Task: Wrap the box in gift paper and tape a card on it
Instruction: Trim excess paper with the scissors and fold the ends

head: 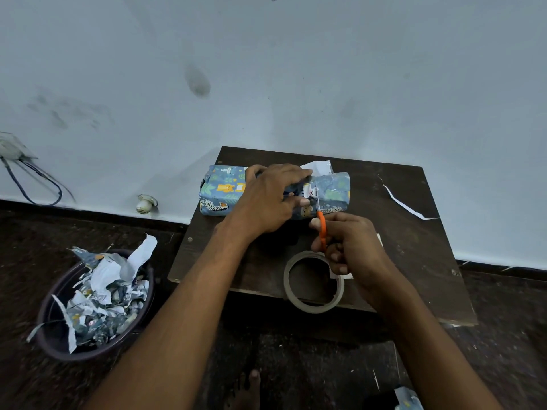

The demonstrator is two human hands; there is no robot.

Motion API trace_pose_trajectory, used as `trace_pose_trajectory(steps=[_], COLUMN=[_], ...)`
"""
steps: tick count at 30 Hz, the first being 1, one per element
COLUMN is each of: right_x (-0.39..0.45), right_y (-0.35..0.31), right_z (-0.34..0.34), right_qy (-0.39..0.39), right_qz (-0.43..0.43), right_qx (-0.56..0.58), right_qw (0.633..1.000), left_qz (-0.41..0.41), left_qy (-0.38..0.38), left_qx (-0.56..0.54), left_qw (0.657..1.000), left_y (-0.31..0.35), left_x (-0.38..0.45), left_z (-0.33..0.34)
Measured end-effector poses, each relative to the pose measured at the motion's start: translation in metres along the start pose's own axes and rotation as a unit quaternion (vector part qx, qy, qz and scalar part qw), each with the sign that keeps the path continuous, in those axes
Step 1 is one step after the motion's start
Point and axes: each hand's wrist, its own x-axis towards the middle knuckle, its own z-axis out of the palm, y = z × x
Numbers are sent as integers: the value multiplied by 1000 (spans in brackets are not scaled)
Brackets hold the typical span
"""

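Box wrapped in blue gift paper printed with animals and leaves (225, 189) lies near the far edge of the dark brown wooden board (414, 232), its long side along that edge. The left hand (266, 199) lies on top of the box, fingers curled down over the loose paper at its right end (334, 189) and pressing it. The right hand (352, 247) grips the orange-handled scissors (322, 227), its fingers passed through the loops; the blades point up into the paper at the near side of the box, but they are small and partly hidden, so I cannot tell if they are open. A roll of pale adhesive tape (313, 281) lies flat at the near edge of the board, just beside the right wrist. A thin white paper strip (405, 202) lies toward the right edge. On the dark floor to the left of the board stands a round dark basin (56, 347) filled with scraps of cut gift paper (103, 294).
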Motion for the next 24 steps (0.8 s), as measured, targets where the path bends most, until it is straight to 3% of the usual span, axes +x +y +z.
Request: trace_pose_trajectory(steps=[7,16,24], right_x=[6,7,-4], right_y=[2,-3,-6], right_z=[2,3,5], right_qy=[13,7,20], right_qz=[-16,-15,-15], right_qx=[-55,-22,6], right_qw=[998,1000,1000], left_qz=[3,19,17], left_qy=[8,4,47], left_qx=[-20,-8,-48], left_qw=[1000,1000,998], left_y=[-1,-3,0], left_x=[-1,1,-2], left_z=[1,2,2])
